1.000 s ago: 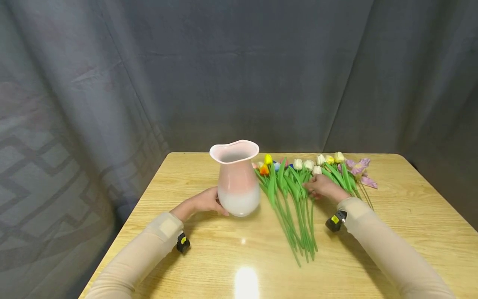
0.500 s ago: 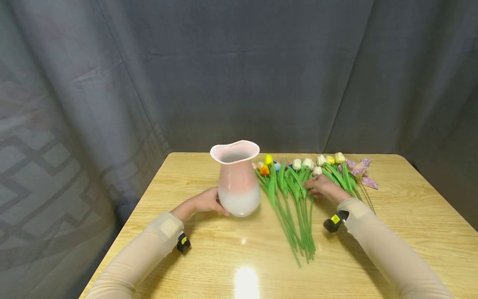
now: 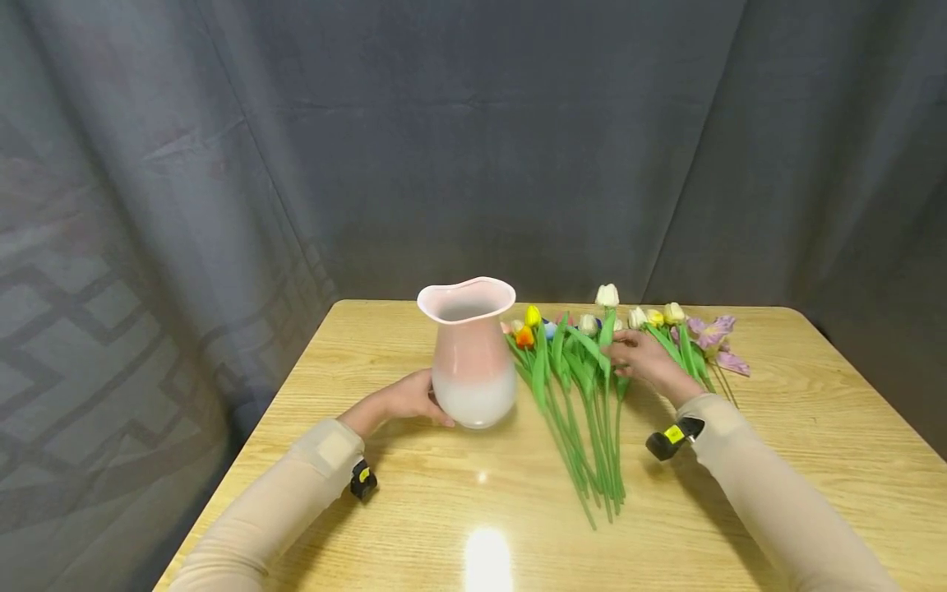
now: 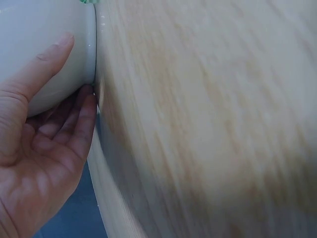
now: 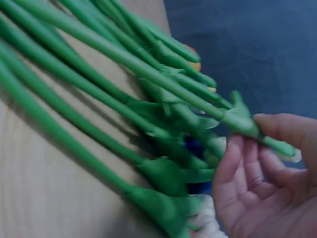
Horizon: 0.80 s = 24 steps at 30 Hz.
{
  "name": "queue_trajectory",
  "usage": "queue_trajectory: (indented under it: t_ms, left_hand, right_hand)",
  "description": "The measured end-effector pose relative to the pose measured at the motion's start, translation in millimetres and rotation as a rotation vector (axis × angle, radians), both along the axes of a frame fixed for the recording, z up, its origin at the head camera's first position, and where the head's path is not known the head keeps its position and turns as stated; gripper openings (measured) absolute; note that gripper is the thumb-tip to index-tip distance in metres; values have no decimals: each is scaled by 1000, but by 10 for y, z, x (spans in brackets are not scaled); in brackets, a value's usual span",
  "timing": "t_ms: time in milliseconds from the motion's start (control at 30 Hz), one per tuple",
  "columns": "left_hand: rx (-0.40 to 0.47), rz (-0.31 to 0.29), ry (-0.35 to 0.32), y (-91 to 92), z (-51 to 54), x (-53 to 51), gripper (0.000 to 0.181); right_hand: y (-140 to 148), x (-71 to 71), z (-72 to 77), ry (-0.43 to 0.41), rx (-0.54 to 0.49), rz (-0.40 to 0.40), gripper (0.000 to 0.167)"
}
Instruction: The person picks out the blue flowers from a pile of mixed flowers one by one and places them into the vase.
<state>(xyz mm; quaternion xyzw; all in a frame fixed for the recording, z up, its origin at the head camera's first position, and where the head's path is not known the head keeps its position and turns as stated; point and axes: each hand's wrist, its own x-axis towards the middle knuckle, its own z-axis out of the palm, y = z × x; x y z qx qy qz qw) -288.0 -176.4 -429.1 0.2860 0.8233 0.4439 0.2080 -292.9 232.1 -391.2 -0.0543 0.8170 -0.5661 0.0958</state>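
A pink-to-white vase (image 3: pixel 473 362) with a wavy rim stands upright on the table. My left hand (image 3: pixel 409 397) holds it low on its left side; in the left wrist view the thumb lies along the vase wall and the other fingers curl by its base. Right of the vase, several artificial tulips (image 3: pixel 565 411) lie with heads away from me and stems toward me. Among them my right hand (image 3: pixel 645 360) pinches one white tulip (image 3: pixel 607 296), its head raised above the others. The right wrist view shows thumb and fingers on the leafy part of its green stem (image 5: pixel 240 121).
More white and yellow tulips (image 3: pixel 654 318) and purple flowers (image 3: pixel 710 330) lie to the right of my right hand. The wooden table (image 3: pixel 355 534) ends at a grey curtain (image 3: pixel 481 164) behind and at the sides.
My right hand has risen slightly, lifting the white tulip's head from the row of blooms. The left hand and the vase have stayed in place.
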Motion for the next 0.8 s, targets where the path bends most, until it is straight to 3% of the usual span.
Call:
queue_trajectory:
  t_ms: [233,467,567,633,800]
  left_hand:
    - [4,-5,2,-1,4,0,71]
    - [1,2,3,12,30,9,69]
    - [-7,7,7,16,35,11,70]
    - [-10,9,6,14,33,13,70]
    - [-8,6,3,4,16,24,70]
  right_hand:
    - [94,10,273,384,-174,-109,14]
    - [269,44,637,758,-377,-295,13]
    - [372,66,754,859,-318,-415,20]
    - [442,79,798,908,-218,-506,24]
    - [599,71,781,941,49,-673,29]
